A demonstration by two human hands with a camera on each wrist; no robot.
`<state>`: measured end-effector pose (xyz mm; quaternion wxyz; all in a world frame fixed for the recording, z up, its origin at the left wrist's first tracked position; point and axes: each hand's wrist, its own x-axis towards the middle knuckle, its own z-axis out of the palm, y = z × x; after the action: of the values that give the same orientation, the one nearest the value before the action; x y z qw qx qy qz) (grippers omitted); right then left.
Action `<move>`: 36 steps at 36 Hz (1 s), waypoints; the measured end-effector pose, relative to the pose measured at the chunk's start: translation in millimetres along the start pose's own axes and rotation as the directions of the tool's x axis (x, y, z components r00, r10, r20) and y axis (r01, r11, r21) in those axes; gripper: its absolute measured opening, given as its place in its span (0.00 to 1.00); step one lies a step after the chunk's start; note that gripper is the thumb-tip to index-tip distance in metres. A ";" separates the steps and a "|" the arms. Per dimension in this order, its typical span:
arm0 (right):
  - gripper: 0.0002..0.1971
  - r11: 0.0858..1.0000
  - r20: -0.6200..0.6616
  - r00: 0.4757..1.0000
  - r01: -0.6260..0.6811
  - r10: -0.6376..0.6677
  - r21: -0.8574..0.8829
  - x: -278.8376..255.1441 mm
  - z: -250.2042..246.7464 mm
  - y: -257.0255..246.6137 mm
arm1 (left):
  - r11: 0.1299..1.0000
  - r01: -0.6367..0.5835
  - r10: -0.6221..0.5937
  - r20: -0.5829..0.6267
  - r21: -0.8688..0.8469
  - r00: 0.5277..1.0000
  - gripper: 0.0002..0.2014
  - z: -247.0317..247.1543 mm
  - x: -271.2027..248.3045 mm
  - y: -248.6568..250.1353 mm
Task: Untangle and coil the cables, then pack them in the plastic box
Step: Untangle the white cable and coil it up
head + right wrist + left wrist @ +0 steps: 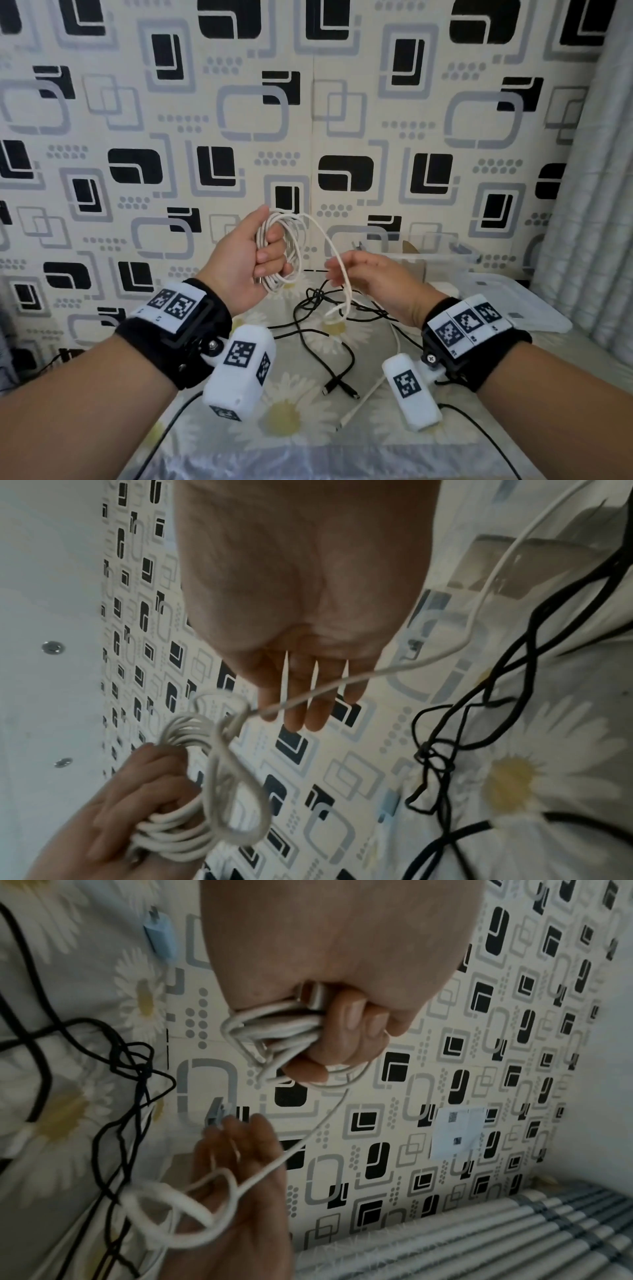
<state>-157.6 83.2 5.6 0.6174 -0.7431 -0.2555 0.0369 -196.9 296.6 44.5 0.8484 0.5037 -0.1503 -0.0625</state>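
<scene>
My left hand [263, 255] is raised above the table and grips a coil of white cable [292, 251], fingers curled round the loops [274, 1034]. A loose white strand [337, 260] arcs from the coil down across my right hand [356, 274]. That hand's fingers [308, 696] are nearly straight, and the strand lies across them. Below it the strand's tail curls into a small loop [337, 313]. A tangle of black cables [318, 301] lies on the table under both hands. The clear plastic box [435, 253] stands at the back right.
The table has a daisy-print cloth [284, 421]. A second white cable [368, 394] and black plug ends [339, 389] lie near the front. A clear lid [513, 301] rests right of the box. A blue adapter [159, 936] sits by the patterned wall. A curtain [589, 205] hangs at right.
</scene>
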 end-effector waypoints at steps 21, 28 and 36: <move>0.14 0.986 -0.151 0.988 -0.001 -0.025 -0.167 1.5 9.5 -6.6 | 0.967 0.134 -0.104 0.142 -0.216 0.984 0.26 7.4 -4.7 -4.0; 0.10 0.945 0.094 0.996 0.035 -0.004 -0.325 -2.1 23.6 0.6 | 0.905 0.048 -0.016 0.079 -0.422 0.997 0.20 9.3 2.2 -7.8; 0.26 0.860 0.204 0.976 0.036 0.080 -0.510 -9.0 32.7 -6.6 | 0.913 -0.210 0.170 -0.143 -0.351 0.975 0.14 16.9 5.9 -11.8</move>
<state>-179.7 109.5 1.8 0.3663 -0.8742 -0.3137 0.0563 -196.2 275.3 42.9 0.9358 0.3238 -0.1376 0.0213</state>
